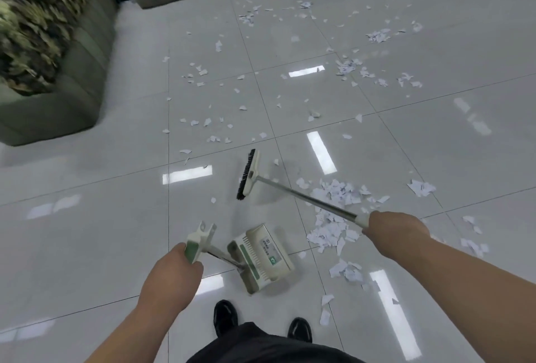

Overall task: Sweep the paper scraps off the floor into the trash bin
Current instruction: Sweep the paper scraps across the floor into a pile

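- The right grip (397, 232), at the lower right of the frame, is clamped round the end of the white, black-bristled broom with a metal pole (248, 175). The broom's head sits near the centre, bristles facing left.
- The left grip (171, 272), at lower centre-left, is curled tight on the green-and-white handle of the white plastic dustpan (261, 258). The dustpan rests on the glossy grey tiled floor (87, 232), just above the black shoes (226, 316).
- The torn white paper scraps (333, 209) lie thickest in a heap right of the dustpan, under the pole. Many more are scattered towards the top of the frame. No trash bin shows.
- The step in hand looks like gathering. Short, low strokes should draw the far scraps to the heap, with the bristles flat on the tile so the light paper does not flutter.
- After that, the pan's lip wants turning towards the heap and pressing flat.
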A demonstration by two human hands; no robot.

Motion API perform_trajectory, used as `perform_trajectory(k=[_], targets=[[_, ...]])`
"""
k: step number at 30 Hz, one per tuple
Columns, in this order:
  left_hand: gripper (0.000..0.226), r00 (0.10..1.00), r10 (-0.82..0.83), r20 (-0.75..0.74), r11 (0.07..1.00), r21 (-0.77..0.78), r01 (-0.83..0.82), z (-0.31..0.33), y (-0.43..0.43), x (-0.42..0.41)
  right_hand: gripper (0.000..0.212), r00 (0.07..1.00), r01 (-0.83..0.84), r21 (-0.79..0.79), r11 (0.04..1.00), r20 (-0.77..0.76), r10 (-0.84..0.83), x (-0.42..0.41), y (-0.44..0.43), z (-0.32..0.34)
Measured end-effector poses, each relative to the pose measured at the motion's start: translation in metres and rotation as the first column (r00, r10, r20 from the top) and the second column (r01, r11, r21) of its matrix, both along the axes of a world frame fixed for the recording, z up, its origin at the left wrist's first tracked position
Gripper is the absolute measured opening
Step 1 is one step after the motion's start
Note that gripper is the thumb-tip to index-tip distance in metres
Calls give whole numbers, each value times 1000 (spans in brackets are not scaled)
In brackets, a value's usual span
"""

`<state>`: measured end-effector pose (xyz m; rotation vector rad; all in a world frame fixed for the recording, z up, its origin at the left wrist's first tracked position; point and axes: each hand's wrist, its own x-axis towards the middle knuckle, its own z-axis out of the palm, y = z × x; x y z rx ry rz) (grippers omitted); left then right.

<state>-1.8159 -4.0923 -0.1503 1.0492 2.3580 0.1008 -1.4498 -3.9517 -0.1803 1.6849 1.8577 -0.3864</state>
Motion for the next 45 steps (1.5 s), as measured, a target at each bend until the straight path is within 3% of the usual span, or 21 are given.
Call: perform_trajectory(k=[5, 9, 14, 22, 26, 31, 37, 41, 45], targets=[[5, 998, 68, 0, 998, 15, -68, 5, 3, -27, 21, 993, 23, -83, 996, -110, -32, -75, 22, -4], [6, 992, 128, 10, 992, 13, -128, 5, 12, -58, 5, 985, -135, -90, 987, -122, 124, -139, 38, -13], [9, 983, 179, 29, 984, 15, -180, 1, 29, -110, 39, 983, -176, -165, 970, -76, 166, -226, 61, -37], [6, 982, 185, 48, 982, -51, -183, -13, 66, -205, 50, 977, -182, -268, 946, 63, 206, -324, 105, -79], [6, 988, 135, 74, 988, -90, -129, -24, 91, -241, 44, 980, -126, -274, 953, 114, 162, -320, 121, -74], [8, 993, 47, 112, 994, -104, -35, -30, 125, -267, 22, 979, -1, -215, 977, 198, 45, -281, 135, -52], [8, 986, -93, 136, 991, -85, 105, -28, 159, -281, 33, 934, 153, -143, 978, 345, -96, -235, 146, -24], [6, 983, -124, 139, 989, -64, 134, -28, 171, -289, 17, 893, 265, -31, 964, 384, -233, -219, 148, -8], [4, 978, -156, 136, 987, -29, 161, -29, 179, -299, 11, 893, 256, 2, 967, 382, -237, -227, 153, 8]])
